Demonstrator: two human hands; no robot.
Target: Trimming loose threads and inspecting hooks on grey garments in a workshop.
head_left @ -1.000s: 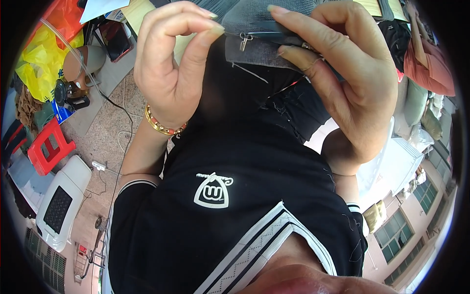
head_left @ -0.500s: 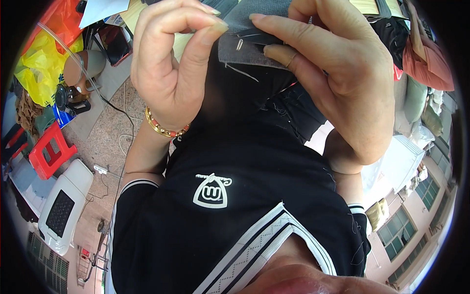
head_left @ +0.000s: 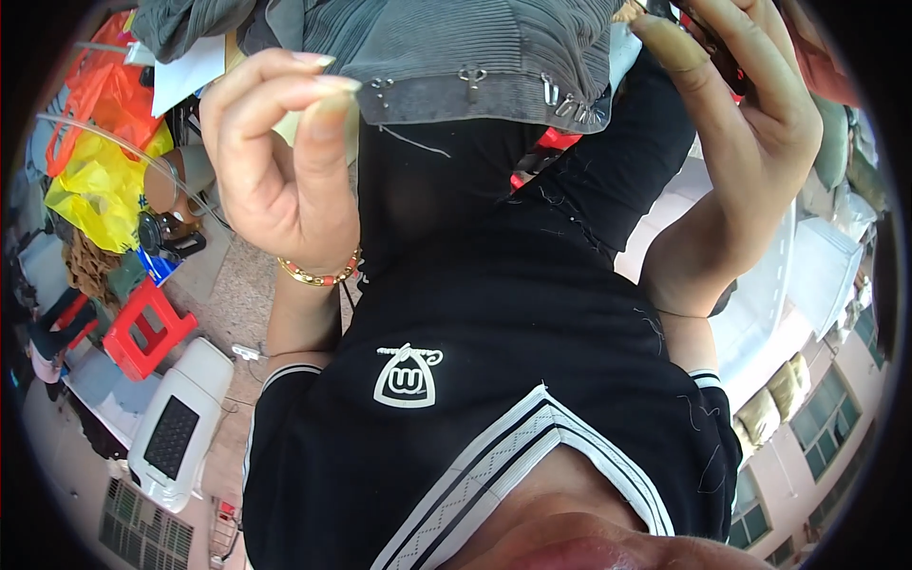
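Observation:
A grey ribbed garment [head_left: 408, 43] hangs across the top, its plain band [head_left: 423, 98] lying over my black-clad lap. Small metal hooks [head_left: 471, 78] sit along the band, with several metal pieces [head_left: 570, 100] crowded at its right end. A loose pale thread [head_left: 413, 141] trails below the band's left part. My left hand [head_left: 280, 157] is closed in a pinch on the garment at the band's left end. Up at the right, apart from the band, my right hand [head_left: 736, 104] is bent with its thumb toward the curled fingers. Some fingertips are cut off; whatever they hold cannot be made out.
To the left are an orange-red bag [head_left: 95, 85], a yellow plastic bag [head_left: 100, 195], a red stool [head_left: 147, 328] and a white appliance with a dark panel [head_left: 180, 423]. A white box-like thing [head_left: 822, 261] and stuffed sacks [head_left: 774, 404] stand to the right.
My right hand has drawn away from the garment, up and to the right. My left hand and the band's left end have shifted left, and more of the hook-lined band shows.

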